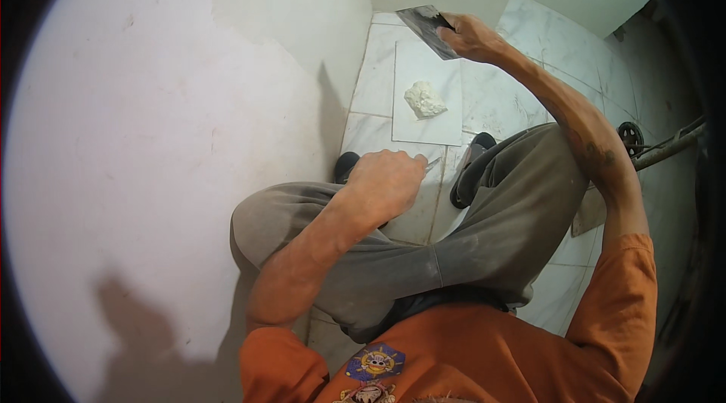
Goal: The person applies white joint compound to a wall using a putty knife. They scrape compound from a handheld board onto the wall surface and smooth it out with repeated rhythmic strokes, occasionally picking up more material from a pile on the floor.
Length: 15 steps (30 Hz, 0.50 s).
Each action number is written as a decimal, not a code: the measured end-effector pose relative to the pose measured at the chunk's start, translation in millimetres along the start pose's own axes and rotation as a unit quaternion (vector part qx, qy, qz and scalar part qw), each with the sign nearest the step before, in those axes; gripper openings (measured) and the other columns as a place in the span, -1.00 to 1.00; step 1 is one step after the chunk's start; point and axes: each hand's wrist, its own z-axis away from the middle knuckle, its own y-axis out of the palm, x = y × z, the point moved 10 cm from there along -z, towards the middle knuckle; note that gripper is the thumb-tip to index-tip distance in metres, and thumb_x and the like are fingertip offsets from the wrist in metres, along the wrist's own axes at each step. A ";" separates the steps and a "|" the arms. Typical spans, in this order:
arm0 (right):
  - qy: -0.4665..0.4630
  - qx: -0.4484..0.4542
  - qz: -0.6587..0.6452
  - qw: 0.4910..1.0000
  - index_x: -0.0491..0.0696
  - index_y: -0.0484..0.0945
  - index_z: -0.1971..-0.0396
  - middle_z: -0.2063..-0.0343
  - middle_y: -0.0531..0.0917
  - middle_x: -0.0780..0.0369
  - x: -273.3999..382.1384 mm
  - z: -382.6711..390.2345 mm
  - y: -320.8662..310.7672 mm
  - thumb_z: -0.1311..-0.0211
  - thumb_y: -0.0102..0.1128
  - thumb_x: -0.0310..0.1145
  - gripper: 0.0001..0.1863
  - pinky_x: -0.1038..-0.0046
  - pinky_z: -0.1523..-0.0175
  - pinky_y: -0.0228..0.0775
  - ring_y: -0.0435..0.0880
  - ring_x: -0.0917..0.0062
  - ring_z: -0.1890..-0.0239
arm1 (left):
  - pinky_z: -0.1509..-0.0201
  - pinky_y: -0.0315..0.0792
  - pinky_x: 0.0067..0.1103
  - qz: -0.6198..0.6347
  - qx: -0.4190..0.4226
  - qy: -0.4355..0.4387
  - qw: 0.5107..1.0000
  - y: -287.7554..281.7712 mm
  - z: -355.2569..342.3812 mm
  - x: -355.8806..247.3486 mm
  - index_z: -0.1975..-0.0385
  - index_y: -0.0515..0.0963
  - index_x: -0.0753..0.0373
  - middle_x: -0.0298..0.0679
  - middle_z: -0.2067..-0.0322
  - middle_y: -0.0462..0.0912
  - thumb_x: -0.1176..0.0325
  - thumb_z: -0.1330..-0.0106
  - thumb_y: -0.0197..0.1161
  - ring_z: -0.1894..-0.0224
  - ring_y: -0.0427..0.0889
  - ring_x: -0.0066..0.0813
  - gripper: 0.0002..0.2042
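Note:
My right hand, arm stretched out far, grips a flat steel finishing trowel whose blade is tilted in the air near the wall corner. My left hand is closed in a fist between my knees. A thin metallic piece of a small tool pokes out by its thumb; the rest is hidden in the fist. On the floor ahead, a rectangular white board carries a lumpy heap of off-white putty. Neither hand touches the board or the heap.
A pale wall with patchy coating rises close on my left. My feet rest on marble-look floor tiles. To the right are a dark wheel, a long pole and a brownish flat piece beside my thigh.

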 end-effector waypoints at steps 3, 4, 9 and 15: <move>-0.002 -0.011 0.011 1.000 -0.31 0.50 0.04 0.34 0.64 -0.19 0.1 -0.7 -0.8 -0.25 -0.01 -0.32 -0.59 0.17 0.08 0.43 0.66 0.05 0.30 | 0.30 0.53 -0.16 0.008 0.009 -0.007 1.000 -1.3 0.5 0.6 0.18 0.54 0.30 0.01 0.50 0.66 0.23 -0.45 0.03 0.35 0.69 0.03 -0.74; -0.005 -0.011 0.011 1.000 -0.31 0.50 0.02 0.33 0.64 -0.20 0.5 -0.8 -1.0 -0.25 -0.01 -0.32 -0.59 0.17 0.07 0.44 0.66 0.04 0.28 | 0.30 0.53 -0.16 0.008 0.008 -0.006 1.000 -2.0 0.6 0.6 0.18 0.54 0.30 0.01 0.50 0.66 0.23 -0.45 0.03 0.35 0.69 0.03 -0.74; -0.015 -0.025 -0.002 1.000 -0.30 0.50 0.01 0.30 0.64 -0.20 -2.4 1.0 0.0 -0.26 0.01 -0.34 -0.60 0.18 0.05 0.44 0.66 0.02 0.26 | 0.32 0.53 -0.15 0.001 -0.012 0.002 1.000 -3.0 0.9 -0.3 0.18 0.54 0.30 0.01 0.51 0.66 0.22 -0.45 0.04 0.37 0.68 0.04 -0.74; -0.044 -0.051 0.000 0.998 -0.31 0.51 0.02 0.28 0.63 -0.22 11.4 6.5 -7.7 -0.24 0.01 -0.36 -0.61 0.16 0.05 0.44 0.66 0.00 0.25 | 0.33 0.53 -0.15 -0.010 -0.018 0.001 1.000 -0.7 2.9 1.4 0.19 0.53 0.28 0.01 0.53 0.65 0.20 -0.45 0.03 0.42 0.68 0.04 -0.73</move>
